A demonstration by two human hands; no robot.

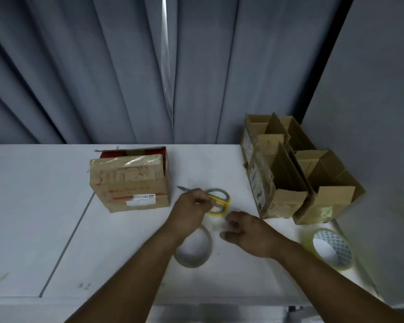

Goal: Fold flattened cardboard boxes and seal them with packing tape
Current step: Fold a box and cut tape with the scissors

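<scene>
Right hand [245, 231] hovers loosely curled near a tape roll [193, 249], its hold impossible to tell, while the left hand [190, 202] grips scissors [219, 199], so tape-cutting seems in hand, and next the open boxes [289, 173], right of the sealed box [131, 183], probably need closing and taping.

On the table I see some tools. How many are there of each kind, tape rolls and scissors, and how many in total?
Tape rolls: 2
Scissors, held by the left hand: 1
Total: 3
</scene>
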